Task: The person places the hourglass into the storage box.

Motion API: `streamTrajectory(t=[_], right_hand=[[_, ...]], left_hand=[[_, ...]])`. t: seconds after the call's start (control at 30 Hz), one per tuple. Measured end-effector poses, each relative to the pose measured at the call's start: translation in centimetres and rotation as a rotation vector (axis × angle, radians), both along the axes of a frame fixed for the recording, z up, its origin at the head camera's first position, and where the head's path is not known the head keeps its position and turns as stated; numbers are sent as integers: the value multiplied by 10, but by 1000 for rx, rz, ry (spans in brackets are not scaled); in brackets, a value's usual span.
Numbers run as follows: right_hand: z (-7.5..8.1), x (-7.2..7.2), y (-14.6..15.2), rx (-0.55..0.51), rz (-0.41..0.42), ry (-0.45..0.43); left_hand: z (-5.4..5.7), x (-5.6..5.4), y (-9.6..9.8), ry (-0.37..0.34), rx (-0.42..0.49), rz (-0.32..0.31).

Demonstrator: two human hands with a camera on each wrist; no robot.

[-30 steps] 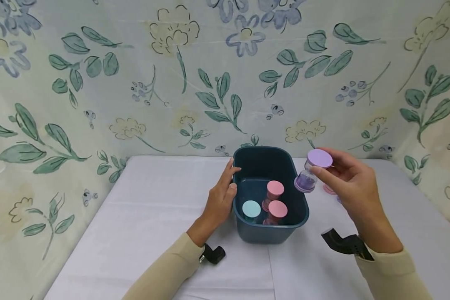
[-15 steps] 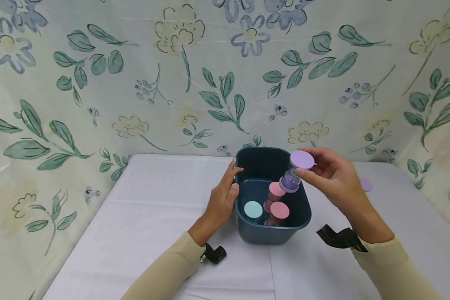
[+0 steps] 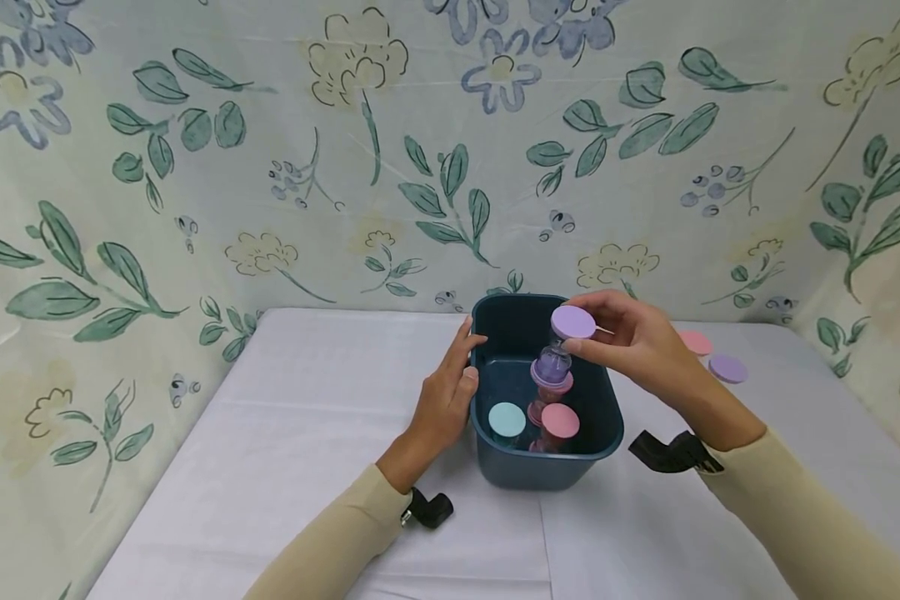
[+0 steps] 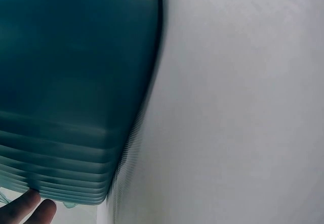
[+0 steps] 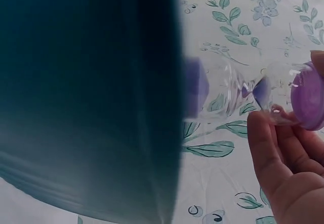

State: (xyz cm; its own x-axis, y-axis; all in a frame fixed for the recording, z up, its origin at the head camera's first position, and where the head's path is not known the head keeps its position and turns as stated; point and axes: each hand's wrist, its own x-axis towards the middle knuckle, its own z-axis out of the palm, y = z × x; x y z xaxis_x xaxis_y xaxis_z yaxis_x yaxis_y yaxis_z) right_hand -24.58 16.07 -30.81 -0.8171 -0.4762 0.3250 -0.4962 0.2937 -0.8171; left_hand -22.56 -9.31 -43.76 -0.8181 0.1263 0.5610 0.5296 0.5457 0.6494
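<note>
A purple sand timer [image 3: 553,364] with a clear glass waist is pinched between the thumb and fingers of my right hand [image 3: 633,346], over the dark teal bin [image 3: 532,473]. Its lower end overlaps one pink-capped timer [image 3: 551,395] inside. The right wrist view shows purple sand in the timer [image 5: 260,91], with its lower part hidden behind the bin wall [image 5: 91,82]. Another pink-capped timer [image 3: 560,421] and a light blue one [image 3: 507,420] stand in the bin. My left hand [image 3: 438,400] rests against the bin's left side, fingers extended along the rim.
On the table's right side, behind my right wrist, are a pink-topped thing [image 3: 695,342] and a purple-topped one [image 3: 728,368]. A white cloth [image 3: 330,400] covers the table. A floral curtain [image 3: 270,167] hangs close behind the bin.
My right hand has carried the purple sand timer left, from beside the bin's right rim to over its inside. The left hand stays at the bin.
</note>
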Motion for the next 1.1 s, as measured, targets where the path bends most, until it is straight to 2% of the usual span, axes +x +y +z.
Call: streamTrajectory(t=[0.3,0.53,1.1], right_hand=[[-13,-19,-7,-39,147,-44],[-21,-29,-9,-48,196,-78],[-38,-41,-13,5,287,-56]], left_hand=[[0,0,0,9,-3,4],[0,-1,0,10,-2,7],[-2,-3,-1,7,-13,12]])
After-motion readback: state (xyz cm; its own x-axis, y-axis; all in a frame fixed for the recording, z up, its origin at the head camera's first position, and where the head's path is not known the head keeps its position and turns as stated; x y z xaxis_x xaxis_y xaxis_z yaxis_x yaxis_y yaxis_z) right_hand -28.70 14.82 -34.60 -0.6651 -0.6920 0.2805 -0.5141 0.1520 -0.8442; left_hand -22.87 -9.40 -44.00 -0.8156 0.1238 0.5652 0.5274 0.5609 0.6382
